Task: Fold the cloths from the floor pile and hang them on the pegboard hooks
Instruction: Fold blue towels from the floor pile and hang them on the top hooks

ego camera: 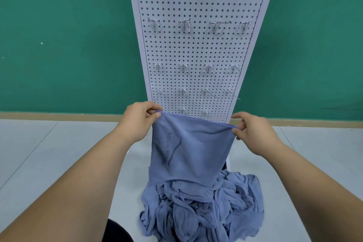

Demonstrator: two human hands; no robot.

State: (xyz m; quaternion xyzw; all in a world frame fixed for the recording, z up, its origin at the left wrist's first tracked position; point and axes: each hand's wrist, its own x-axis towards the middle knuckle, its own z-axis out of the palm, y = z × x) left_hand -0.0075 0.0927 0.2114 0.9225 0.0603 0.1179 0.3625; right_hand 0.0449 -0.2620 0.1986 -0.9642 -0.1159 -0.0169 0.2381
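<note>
1. The cloth (188, 149) hangs flat in front of the person. Its top edge stretches side to side between both hands, and its body drops straight down from the grip until the lower edge meets the pile (200, 208) on the floor (59, 153).
2. The left hand (137, 118) pinches the top left corner between thumb and curled fingers.
3. The right hand (253, 129) pinches the top right corner the same way, sitting slightly lower, so the edge slopes down to the right.
4. The pegboard (196, 45) stands just behind the cloth, against the green wall (59, 35).
5. The lowest hooks (183, 92) sit just above the held edge, so hanging likely calls for a lift up and forward, the left hand being a bit nearer.
</note>
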